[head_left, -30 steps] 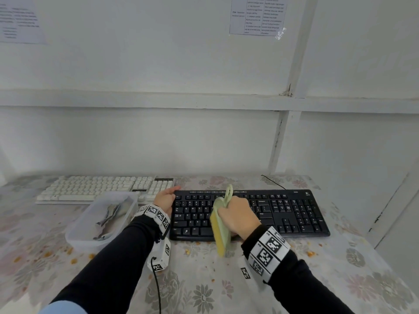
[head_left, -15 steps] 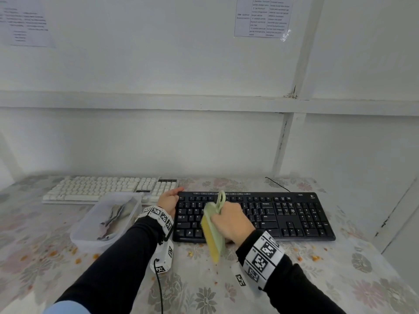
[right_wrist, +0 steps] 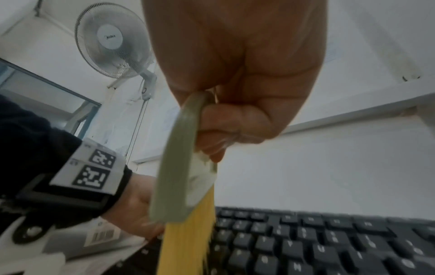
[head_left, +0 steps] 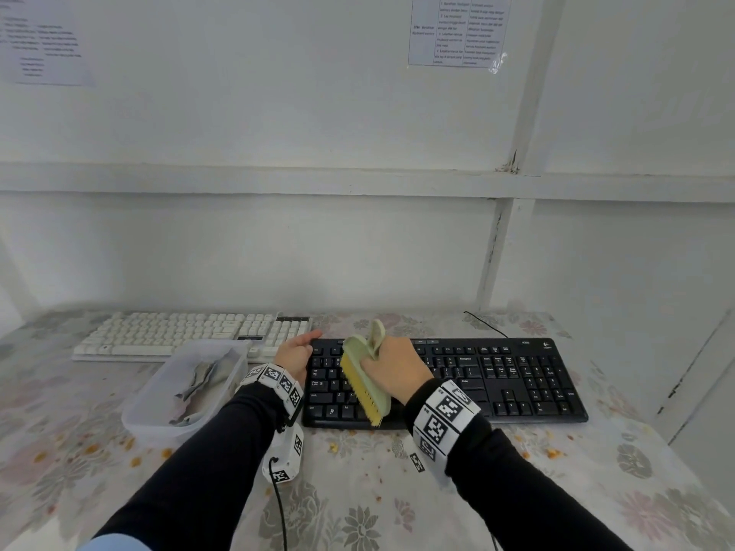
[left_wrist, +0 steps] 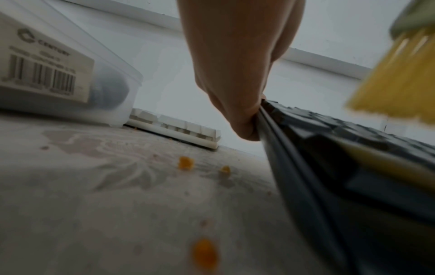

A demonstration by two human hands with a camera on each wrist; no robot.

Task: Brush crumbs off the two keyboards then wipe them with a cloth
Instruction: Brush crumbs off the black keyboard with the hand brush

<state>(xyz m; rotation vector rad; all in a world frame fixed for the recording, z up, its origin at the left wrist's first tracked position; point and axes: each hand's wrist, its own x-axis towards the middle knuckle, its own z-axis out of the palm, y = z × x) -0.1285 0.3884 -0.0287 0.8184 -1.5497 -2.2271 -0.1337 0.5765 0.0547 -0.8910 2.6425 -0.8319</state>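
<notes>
A black keyboard (head_left: 497,377) lies in front of me on the flowered tablecloth. My right hand (head_left: 391,369) grips a pale green brush (head_left: 364,381) with yellow bristles (right_wrist: 188,238), held over the keyboard's left half. My left hand (head_left: 295,353) holds the keyboard's left end (left_wrist: 270,126), the thumb along its top corner. A white keyboard (head_left: 191,336) lies further back on the left. Grey cloth (head_left: 203,377) sits inside a clear plastic tub (head_left: 159,415) in front of the white keyboard.
Orange crumbs (head_left: 334,447) are scattered on the tablecloth in front of the black keyboard and at both sides (left_wrist: 186,162). A white wall stands right behind the keyboards. The table's right edge (head_left: 652,435) runs close to the black keyboard. A wall fan (right_wrist: 113,41) hangs behind me.
My right hand has carried the brush leftwards along the black keyboard. The left hand has stayed on the keyboard's left end.
</notes>
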